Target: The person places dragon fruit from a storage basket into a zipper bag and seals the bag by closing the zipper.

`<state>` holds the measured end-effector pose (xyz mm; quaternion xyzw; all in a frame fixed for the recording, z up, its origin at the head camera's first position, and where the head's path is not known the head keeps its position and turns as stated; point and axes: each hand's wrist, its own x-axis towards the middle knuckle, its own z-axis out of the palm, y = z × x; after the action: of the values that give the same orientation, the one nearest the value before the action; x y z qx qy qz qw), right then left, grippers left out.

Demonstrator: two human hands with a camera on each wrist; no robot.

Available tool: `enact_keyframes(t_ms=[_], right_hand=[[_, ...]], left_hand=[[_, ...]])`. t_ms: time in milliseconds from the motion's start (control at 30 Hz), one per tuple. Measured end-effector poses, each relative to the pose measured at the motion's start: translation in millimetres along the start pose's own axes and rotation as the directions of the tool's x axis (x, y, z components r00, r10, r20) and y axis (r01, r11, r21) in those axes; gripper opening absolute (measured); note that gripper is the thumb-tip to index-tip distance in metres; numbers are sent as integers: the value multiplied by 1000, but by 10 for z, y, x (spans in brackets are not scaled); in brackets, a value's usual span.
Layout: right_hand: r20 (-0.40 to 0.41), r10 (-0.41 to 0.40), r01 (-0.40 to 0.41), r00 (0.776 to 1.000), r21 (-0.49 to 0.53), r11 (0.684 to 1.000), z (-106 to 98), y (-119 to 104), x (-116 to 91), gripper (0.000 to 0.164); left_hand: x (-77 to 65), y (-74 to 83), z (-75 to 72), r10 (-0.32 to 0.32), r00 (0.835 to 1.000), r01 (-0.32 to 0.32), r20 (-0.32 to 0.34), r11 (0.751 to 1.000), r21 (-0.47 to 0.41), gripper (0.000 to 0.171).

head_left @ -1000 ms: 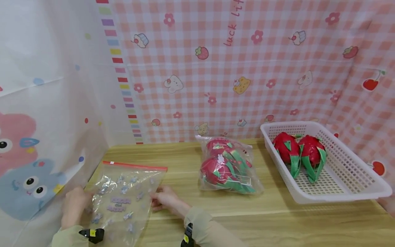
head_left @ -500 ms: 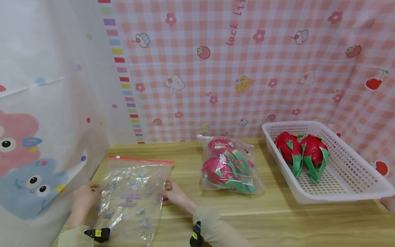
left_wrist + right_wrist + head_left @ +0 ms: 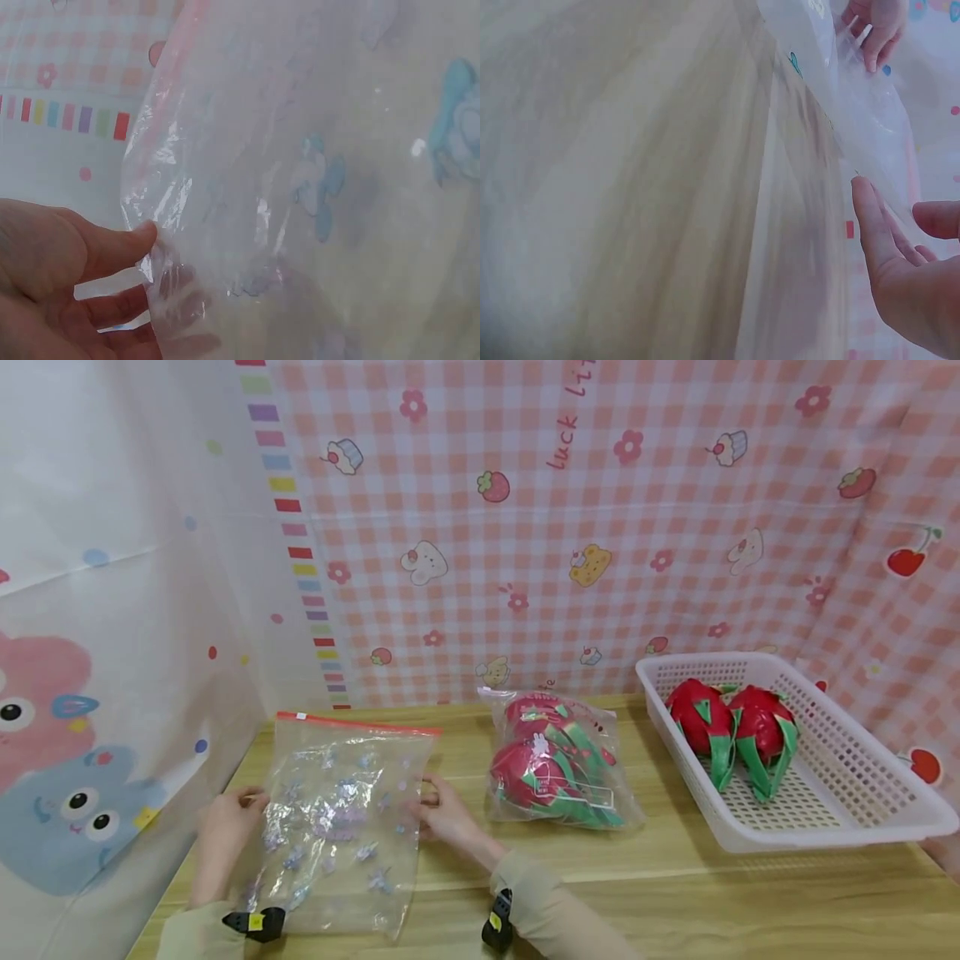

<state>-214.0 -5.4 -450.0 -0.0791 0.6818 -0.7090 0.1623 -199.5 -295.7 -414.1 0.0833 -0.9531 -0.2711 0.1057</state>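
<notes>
A large clear zip bag [image 3: 337, 827] with a red zip strip at its far edge and small purple-blue prints is held flat above the wooden table. On its left edge, my left hand [image 3: 231, 827] grips the film, thumb in front and fingers behind, as the left wrist view shows through the plastic [image 3: 247, 187]. The opposite edge lies between the thumb and fingers of my right hand [image 3: 446, 818]. In the right wrist view the right hand [image 3: 907, 270] is nearer the camera, with the left hand [image 3: 881, 22] across the bag. Nothing is visible inside the bag.
Right of the right hand lies a clear bag [image 3: 555, 777] with red-and-green dragon-fruit-like items in it. A white plastic basket [image 3: 862, 827] at the right holds two more such dragon fruits [image 3: 761, 727]. Patterned cloth walls [image 3: 487, 543] stand behind and to the left of the table [image 3: 570, 893].
Both hands have carried the zip bag to the right and away from me, and its red strip now lies nearer the back edge. The filled bag and basket keep their places.
</notes>
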Motion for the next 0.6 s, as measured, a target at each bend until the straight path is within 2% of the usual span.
enact_keyframes(t_ms=[167,433,600], right_hand=[[-13,-24,24,1000,-9,1000,-99,-60,-16,50],[-18,-137,134,990,-115,984,-254,-182,-43,50],[-27,-184,177,983,-157,972,-353,-266,-91,48]], left_hand=[[-2,100,45,4,999,-6,-46,999,-34,34],[7,274,66,36,989,-45,-142,997,-62,32],[-2,426,52,43,989,-58,-138,993,-102,33]])
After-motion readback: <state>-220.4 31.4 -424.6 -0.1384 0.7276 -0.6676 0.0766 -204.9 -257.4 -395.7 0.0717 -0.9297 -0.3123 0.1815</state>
